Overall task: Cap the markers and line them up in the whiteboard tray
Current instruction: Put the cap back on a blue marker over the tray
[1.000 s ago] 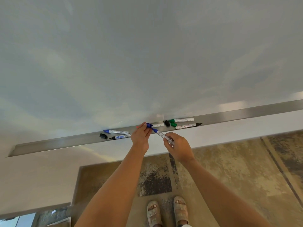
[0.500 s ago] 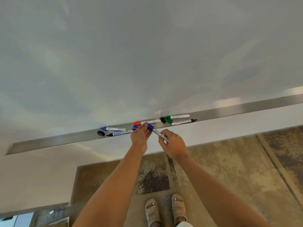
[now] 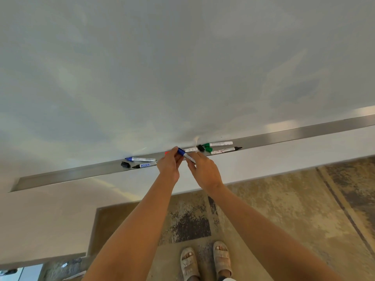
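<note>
Blue marker [image 3: 187, 156] held over tray [image 3: 71, 175], blue cap [image 3: 180, 151] on tip.

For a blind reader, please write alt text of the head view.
Two hands, left hand and right hand, press a blue cap onto a marker above a metal whiteboard tray, where other markers and loose caps lie.

Tray [image 3: 60, 176] runs 8→2 o'clock below whiteboard [image 3: 182, 57]. In tray, L group: marker [image 3: 140, 159] at back, loose cap [image 3: 125, 164] + 2nd marker [image 3: 145, 165] in front. R group at 2 o'clock: marker [image 3: 220, 143] at back, another [image 3: 225, 150] in front, 2 caps [image 3: 204, 148] just L of them. Betw. groups, both hands [image 3: 168, 167] [image 3: 203, 171] over tray w/ marker [image 3: 186, 156]. Another marker [image 3: 190, 149] lies behind it. Feet [image 3: 205, 262] at 6 on floor.
</note>
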